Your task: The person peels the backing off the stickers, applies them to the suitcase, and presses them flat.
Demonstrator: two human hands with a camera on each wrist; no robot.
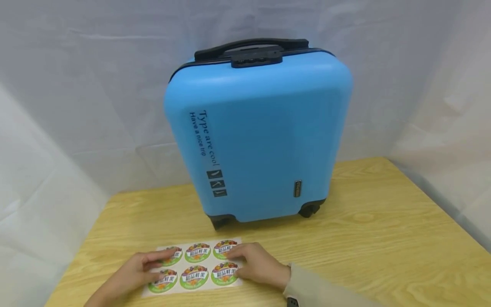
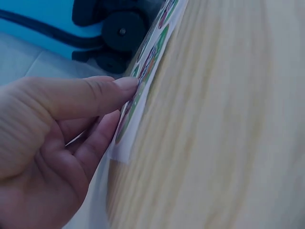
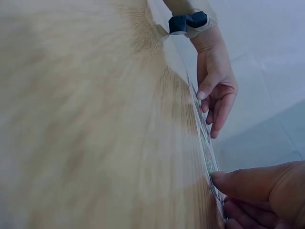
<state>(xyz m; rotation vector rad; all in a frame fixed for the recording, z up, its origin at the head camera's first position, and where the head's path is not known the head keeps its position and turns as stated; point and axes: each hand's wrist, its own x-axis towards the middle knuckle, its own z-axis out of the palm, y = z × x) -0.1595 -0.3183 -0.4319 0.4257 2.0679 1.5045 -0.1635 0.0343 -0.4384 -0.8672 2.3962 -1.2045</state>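
Observation:
A white sheet of round stickers [image 1: 215, 272] lies flat on the wooden table, its several stickers coloured green, white and red. My left hand [image 1: 128, 275] rests on the sheet's left end, index finger and thumb spread over the stickers there. At the right end, my right hand [image 1: 258, 263] touches the sheet with its fingertips and thumb. In the left wrist view, the left thumb [image 2: 95, 97] lies against a sticker near the sheet's end. The right wrist view shows the right thumb [image 3: 248, 183] on the sheet; its other fingers are partly hidden.
Behind the sheet a blue suitcase [image 1: 264, 149] stands upright on the table [image 1: 383, 238], with a black handle [image 1: 251, 42] on top and dark wheels below. White sheeting [image 1: 96, 106] hangs behind and at both sides.

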